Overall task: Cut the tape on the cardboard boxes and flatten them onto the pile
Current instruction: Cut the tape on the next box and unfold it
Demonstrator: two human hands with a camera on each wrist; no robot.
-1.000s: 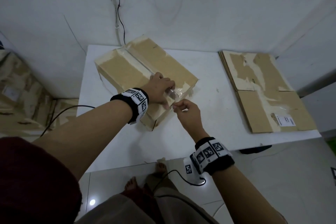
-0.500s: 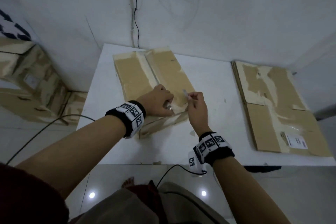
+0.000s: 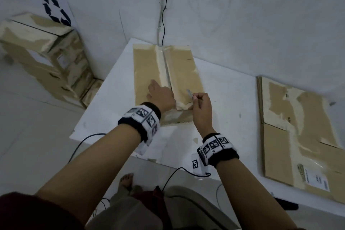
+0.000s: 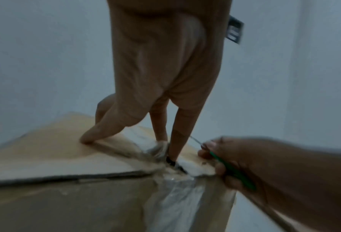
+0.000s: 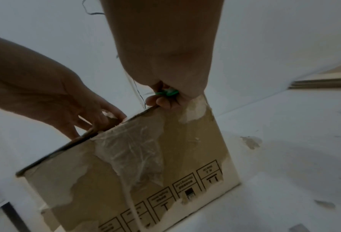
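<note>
A taped cardboard box [image 3: 183, 73] stands on the white table [image 3: 227, 110], with clear tape [image 3: 162, 65] along its top seam and crumpled down its near face [image 5: 129, 149]. My left hand [image 3: 161, 95] presses on the box top with thumb and straight fingers [image 4: 177, 138] at the near end of the seam. My right hand [image 3: 201, 107] grips a green-handled cutter [image 4: 232, 171] at the box's near top edge, its thin blade [image 3: 189, 92] pointing up and away. The pile of flattened cardboard [image 3: 298, 136] lies at the table's right end.
Several more taped boxes [image 3: 46, 56] are stacked on the floor at the left, against the wall. Cables [image 3: 164, 11] hang down the wall behind the table. A wrist cable [image 3: 177, 172] trails off the table's near edge. My bare foot [image 3: 127, 180] is below.
The box has been turned so its seam runs straight away from me. My left hand slid up along the seam and spread flat. My right hand rose to the near top edge with the cutter.
</note>
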